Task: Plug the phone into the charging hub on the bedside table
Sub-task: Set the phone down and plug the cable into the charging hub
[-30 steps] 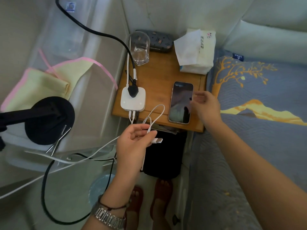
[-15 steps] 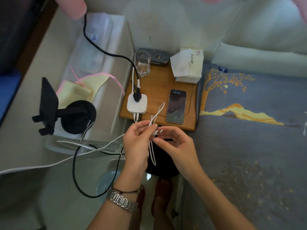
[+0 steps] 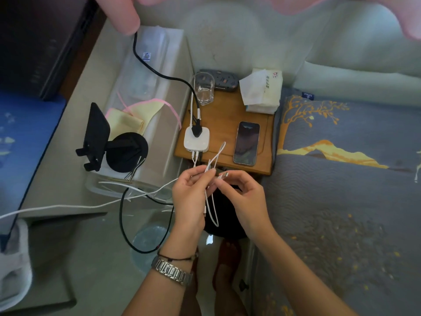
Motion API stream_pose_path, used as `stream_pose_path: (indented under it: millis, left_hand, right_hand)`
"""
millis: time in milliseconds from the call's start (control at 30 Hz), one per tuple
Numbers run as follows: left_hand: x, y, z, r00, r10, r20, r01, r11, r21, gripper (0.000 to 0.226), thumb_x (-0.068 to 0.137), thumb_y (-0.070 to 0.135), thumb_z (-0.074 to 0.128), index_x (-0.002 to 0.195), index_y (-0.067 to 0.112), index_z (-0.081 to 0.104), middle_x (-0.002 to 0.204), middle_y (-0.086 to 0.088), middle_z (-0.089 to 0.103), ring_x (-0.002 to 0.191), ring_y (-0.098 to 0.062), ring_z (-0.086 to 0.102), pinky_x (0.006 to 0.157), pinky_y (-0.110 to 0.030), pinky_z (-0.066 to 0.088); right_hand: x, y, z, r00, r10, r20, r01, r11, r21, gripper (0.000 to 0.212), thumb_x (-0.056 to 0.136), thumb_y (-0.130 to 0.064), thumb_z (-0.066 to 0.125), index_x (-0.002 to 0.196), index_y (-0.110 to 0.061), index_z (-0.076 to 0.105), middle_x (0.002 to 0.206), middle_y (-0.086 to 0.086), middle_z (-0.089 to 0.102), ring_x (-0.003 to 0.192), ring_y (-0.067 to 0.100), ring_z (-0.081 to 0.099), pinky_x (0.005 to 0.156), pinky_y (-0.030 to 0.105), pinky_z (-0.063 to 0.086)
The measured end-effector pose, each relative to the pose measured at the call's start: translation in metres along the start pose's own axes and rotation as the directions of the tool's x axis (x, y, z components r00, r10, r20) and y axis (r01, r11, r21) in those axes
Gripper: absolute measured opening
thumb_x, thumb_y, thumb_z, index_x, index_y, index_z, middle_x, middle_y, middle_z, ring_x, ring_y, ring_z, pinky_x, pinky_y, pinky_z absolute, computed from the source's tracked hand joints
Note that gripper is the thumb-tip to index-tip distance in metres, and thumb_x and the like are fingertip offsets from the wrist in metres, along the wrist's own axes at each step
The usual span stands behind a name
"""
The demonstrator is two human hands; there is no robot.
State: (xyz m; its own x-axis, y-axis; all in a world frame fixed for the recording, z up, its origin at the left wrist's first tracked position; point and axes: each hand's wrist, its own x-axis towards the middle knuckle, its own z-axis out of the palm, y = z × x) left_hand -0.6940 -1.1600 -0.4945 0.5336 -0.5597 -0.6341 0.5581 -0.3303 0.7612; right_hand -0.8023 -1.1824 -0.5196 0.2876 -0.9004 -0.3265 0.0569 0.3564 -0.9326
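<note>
The phone (image 3: 246, 143) lies face up with a dark screen on the right side of the wooden bedside table (image 3: 224, 119). The white square charging hub (image 3: 196, 139) sits at the table's front left, with a black plug on top and white cables in its front ports. A thin white charging cable (image 3: 214, 160) loops from the hub down in front of the table. My left hand (image 3: 192, 195) pinches the looped cable. My right hand (image 3: 245, 193) holds the cable's connector end (image 3: 222, 176) between thumb and fingers, just below the table's front edge.
A drinking glass (image 3: 204, 88), a grey power strip (image 3: 224, 83) and a tissue pack (image 3: 262, 91) stand at the table's back. A black phone stand (image 3: 114, 144) sits on a clear storage box to the left. The bed (image 3: 341, 179) borders the right. Cables trail over the floor.
My right hand left the phone and came down to the cable's connector beside my left hand. The view pulled back and both hands now hold the cable close together.
</note>
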Motion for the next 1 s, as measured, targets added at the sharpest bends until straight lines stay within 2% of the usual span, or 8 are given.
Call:
stream_pose_path:
  millis: [167, 267, 367, 567, 700, 767, 867, 1000]
  left_hand:
    - [0.009, -0.015, -0.021, 0.997, 0.017, -0.074, -0.004, 0.987, 0.163, 0.013, 0.077, 0.011, 0.075, 0.087, 0.017, 0.069, 0.072, 0.004, 0.073, 0.069, -0.008, 0.070, 0.054, -0.018, 0.053]
    - [0.016, -0.031, -0.031, 0.997, 0.036, -0.064, -0.015, 0.954, 0.300, 0.011, 0.077, 0.015, 0.075, 0.086, 0.020, 0.070, 0.072, 0.004, 0.073, 0.068, -0.007, 0.070, 0.054, -0.015, 0.051]
    - [0.025, -0.046, -0.040, 0.997, 0.045, -0.064, -0.017, 0.920, 0.391, 0.010, 0.078, 0.016, 0.074, 0.086, 0.021, 0.071, 0.075, 0.000, 0.073, 0.066, -0.006, 0.069, 0.054, -0.013, 0.049]
    - [0.053, -0.067, -0.053, 0.999, 0.038, 0.014, -0.040, 0.854, 0.518, 0.012, 0.082, 0.020, 0.069, 0.087, 0.031, 0.070, 0.081, 0.005, 0.073, 0.075, -0.008, 0.069, 0.067, -0.021, 0.048]
    - [0.076, -0.074, -0.060, 0.995, -0.004, 0.103, -0.059, 0.797, 0.601, 0.014, 0.086, 0.020, 0.064, 0.095, 0.028, 0.071, 0.084, 0.014, 0.071, 0.081, -0.001, 0.066, 0.067, -0.015, 0.045]
    - [0.083, -0.073, -0.063, 0.989, -0.016, 0.146, -0.084, 0.755, 0.650, 0.015, 0.087, 0.019, 0.063, 0.095, 0.030, 0.071, 0.089, 0.014, 0.071, 0.086, -0.001, 0.065, 0.069, -0.013, 0.044]
    - [0.087, -0.067, -0.064, 0.986, -0.013, 0.166, -0.112, 0.683, 0.722, 0.023, 0.088, 0.015, 0.060, 0.108, 0.019, 0.071, 0.106, 0.000, 0.072, 0.098, -0.012, 0.065, 0.078, -0.020, 0.042]
    - [0.087, -0.053, -0.060, 0.978, -0.009, 0.210, -0.163, 0.596, 0.787, 0.035, 0.090, 0.022, 0.058, 0.125, 0.017, 0.060, 0.126, -0.004, 0.063, 0.115, -0.020, 0.058, 0.092, -0.029, 0.043]
  right_hand:
    - [0.005, 0.003, -0.007, 0.998, 0.048, -0.048, -0.044, 0.997, 0.069, 0.009, 0.080, -0.020, 0.072, 0.087, -0.024, 0.070, 0.091, 0.002, 0.074, 0.090, 0.016, 0.070, 0.079, 0.027, 0.057]
    - [0.012, 0.003, -0.010, 0.993, 0.092, -0.075, -0.081, 0.987, 0.139, 0.015, 0.080, -0.016, 0.071, 0.094, -0.017, 0.068, 0.093, 0.010, 0.074, 0.088, 0.020, 0.071, 0.067, 0.023, 0.058]
    - [0.021, 0.006, -0.012, 0.987, 0.137, -0.079, -0.120, 0.975, 0.188, 0.018, 0.083, -0.014, 0.068, 0.101, -0.012, 0.066, 0.093, 0.011, 0.073, 0.085, 0.024, 0.073, 0.058, 0.027, 0.059]
    - [0.039, 0.025, -0.012, 0.985, 0.141, -0.096, -0.129, 0.983, 0.127, 0.018, 0.085, -0.014, 0.066, 0.103, -0.011, 0.068, 0.080, 0.001, 0.071, 0.066, 0.020, 0.071, 0.052, 0.022, 0.056]
    - [0.047, 0.036, -0.011, 0.983, 0.142, -0.116, -0.132, 0.987, 0.086, 0.023, 0.085, -0.011, 0.065, 0.107, -0.006, 0.066, 0.079, 0.003, 0.070, 0.061, 0.015, 0.069, 0.051, 0.020, 0.054]
    - [0.049, 0.038, -0.011, 0.983, 0.146, -0.115, -0.138, 0.988, 0.074, 0.024, 0.085, -0.010, 0.064, 0.109, -0.005, 0.065, 0.082, 0.007, 0.068, 0.061, 0.014, 0.069, 0.053, 0.019, 0.055]
    - [0.047, 0.037, -0.009, 0.983, 0.147, -0.111, -0.141, 0.988, 0.063, 0.024, 0.086, -0.005, 0.063, 0.110, -0.003, 0.064, 0.080, 0.010, 0.066, 0.060, 0.011, 0.067, 0.055, 0.017, 0.054]
    - [0.045, 0.030, -0.005, 0.983, 0.138, -0.118, -0.128, 0.988, 0.090, 0.022, 0.085, 0.000, 0.062, 0.105, -0.006, 0.067, 0.077, 0.010, 0.067, 0.061, 0.009, 0.067, 0.057, 0.014, 0.052]
